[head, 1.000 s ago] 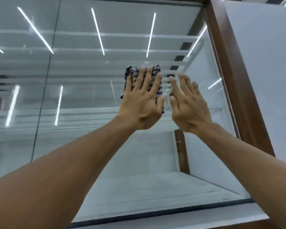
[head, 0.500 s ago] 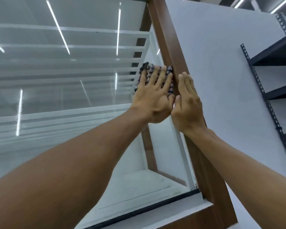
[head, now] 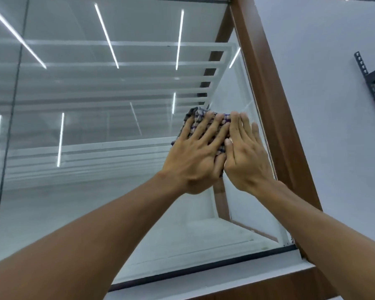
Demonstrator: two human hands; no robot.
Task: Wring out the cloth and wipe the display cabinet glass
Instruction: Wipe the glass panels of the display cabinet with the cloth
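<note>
A folded checked cloth point(head: 196, 118) is pressed flat against the display cabinet glass point(head: 95, 148), near the pane's right edge. My left hand point(head: 195, 156) lies spread over the cloth, fingers apart, covering most of it. My right hand point(head: 245, 156) rests flat beside it on the right, its fingertips touching the cloth's right edge and its palm on the glass. Only the cloth's top and small strips between the two hands show.
A brown wooden frame post point(head: 268, 105) runs along the glass's right edge, with a white wall point(head: 323, 126) beyond it. A dark metal shelf upright point(head: 372, 92) stands at the far right. White shelves show inside the cabinet, and a white sill point(head: 225, 280) runs below.
Both hands and the cloth slid right to the wooden post, then came back a little left and lower on the glass. My right hand has closed up against the cloth.
</note>
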